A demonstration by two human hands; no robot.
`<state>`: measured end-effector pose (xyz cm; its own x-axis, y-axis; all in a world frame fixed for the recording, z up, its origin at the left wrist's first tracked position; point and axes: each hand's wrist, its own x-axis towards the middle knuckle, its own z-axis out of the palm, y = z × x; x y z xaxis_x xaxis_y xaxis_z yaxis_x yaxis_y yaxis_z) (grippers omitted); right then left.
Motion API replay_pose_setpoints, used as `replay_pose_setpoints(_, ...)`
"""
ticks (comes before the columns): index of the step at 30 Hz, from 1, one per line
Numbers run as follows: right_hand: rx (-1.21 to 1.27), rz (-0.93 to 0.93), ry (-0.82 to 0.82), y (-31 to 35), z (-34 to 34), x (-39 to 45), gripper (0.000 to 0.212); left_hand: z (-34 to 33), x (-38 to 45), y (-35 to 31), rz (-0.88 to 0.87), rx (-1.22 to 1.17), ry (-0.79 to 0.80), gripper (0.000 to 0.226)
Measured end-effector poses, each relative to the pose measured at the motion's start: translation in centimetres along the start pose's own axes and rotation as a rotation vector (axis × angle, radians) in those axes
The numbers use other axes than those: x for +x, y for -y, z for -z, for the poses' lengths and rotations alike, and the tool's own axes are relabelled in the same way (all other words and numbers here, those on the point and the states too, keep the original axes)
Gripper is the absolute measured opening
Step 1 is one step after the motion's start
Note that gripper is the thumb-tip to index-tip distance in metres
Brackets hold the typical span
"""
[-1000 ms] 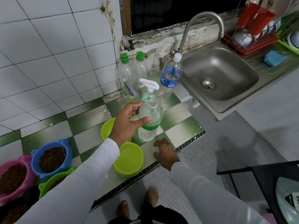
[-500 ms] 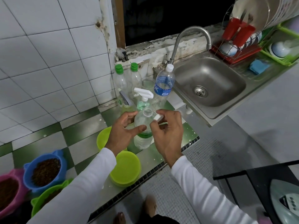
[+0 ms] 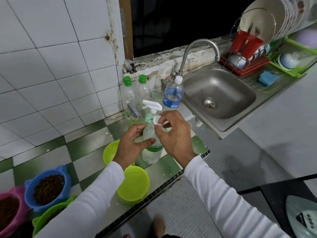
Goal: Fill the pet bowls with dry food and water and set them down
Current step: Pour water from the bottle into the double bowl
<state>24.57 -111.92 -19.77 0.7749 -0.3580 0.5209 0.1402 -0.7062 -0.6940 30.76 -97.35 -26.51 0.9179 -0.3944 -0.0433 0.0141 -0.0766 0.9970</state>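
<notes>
A clear water bottle (image 3: 152,154) with a green label stands on the green-and-white tiled counter, and my left hand (image 3: 131,146) grips its shoulder. Just above the bottle's mouth, my right hand (image 3: 174,136) pinches a small white cap (image 3: 157,121). Two lime-green bowls sit by the bottle: one (image 3: 134,185) near the counter edge under my left sleeve, one (image 3: 109,152) behind my left hand. At the far left, a blue bowl (image 3: 48,189), a pink bowl (image 3: 8,212) and a green bowl (image 3: 49,219) hold brown dry food.
Behind the bottle stand a white-topped spray bottle (image 3: 151,107), a blue-labelled bottle (image 3: 173,95) and two green-capped bottles (image 3: 127,90). A steel sink (image 3: 217,95) with a curved tap lies to the right, a dish rack (image 3: 245,48) beyond it. A black table (image 3: 281,194) is at lower right.
My right hand rose from the counter's edge with the white cap and now holds it at the bottle's mouth. My left hand stayed on the bottle.
</notes>
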Motion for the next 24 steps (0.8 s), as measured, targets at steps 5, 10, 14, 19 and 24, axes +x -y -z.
replay_pose_setpoints(5,-0.062,0.013,0.092,-0.4,0.3,0.4,0.015,0.1,0.0,0.0,0.012,0.009,0.004,0.058)
replay_pose_setpoints(10,-0.18,0.082,0.258,-0.9,0.8,0.9,0.037,0.0,-0.1,-0.2,0.017,0.007,0.004,0.055)
replay_pose_setpoints(14,-0.274,0.065,0.355,-0.6,0.9,1.4,0.038,0.1,-0.1,-0.1,0.005,0.016,0.012,0.054)
replay_pose_setpoints(19,-0.415,-0.077,0.443,0.3,1.8,2.4,0.052,0.0,-0.3,-0.2,-0.005,0.032,0.022,0.059)
replay_pose_setpoints(24,-0.59,-0.024,0.421,0.8,2.9,3.0,0.058,0.0,-0.3,-0.2,0.012,0.022,0.031,0.062)
